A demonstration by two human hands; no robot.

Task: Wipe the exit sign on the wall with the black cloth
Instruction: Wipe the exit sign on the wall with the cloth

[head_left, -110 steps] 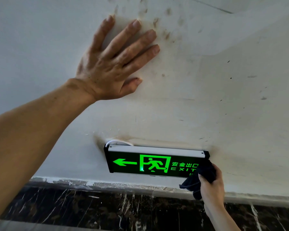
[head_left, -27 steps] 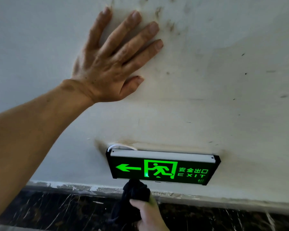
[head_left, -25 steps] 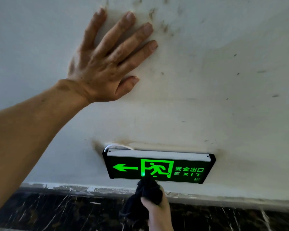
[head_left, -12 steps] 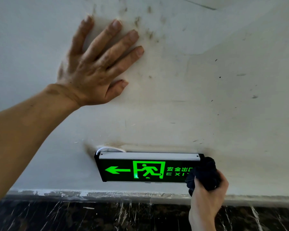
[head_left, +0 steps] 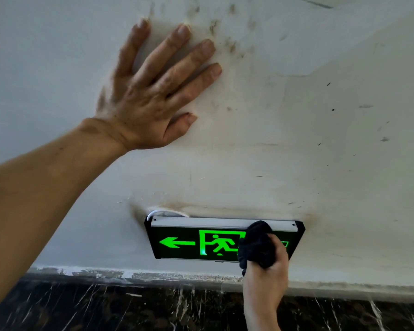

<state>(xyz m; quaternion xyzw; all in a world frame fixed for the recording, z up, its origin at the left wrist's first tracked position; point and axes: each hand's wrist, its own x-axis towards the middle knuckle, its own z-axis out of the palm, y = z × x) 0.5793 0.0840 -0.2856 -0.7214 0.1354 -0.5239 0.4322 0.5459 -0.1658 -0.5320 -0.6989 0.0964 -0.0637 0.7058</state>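
Low on the wall, the right hand [head_left: 265, 271], clenched around the black cloth [head_left: 257, 244], has slid back from the exit sign's [head_left: 189, 242] right end onto its lettering, so wiping continues while the left hand [head_left: 148, 91] lies open above.

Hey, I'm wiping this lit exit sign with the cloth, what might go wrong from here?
1. The white cable loops out bare at the exit sign's top left corner; the black cloth might snag it there.
2. The right hand presses on the sign's right part; hard pushing may loosen its mount.
3. The left hand leans on the wall among brown smudges and could add more.
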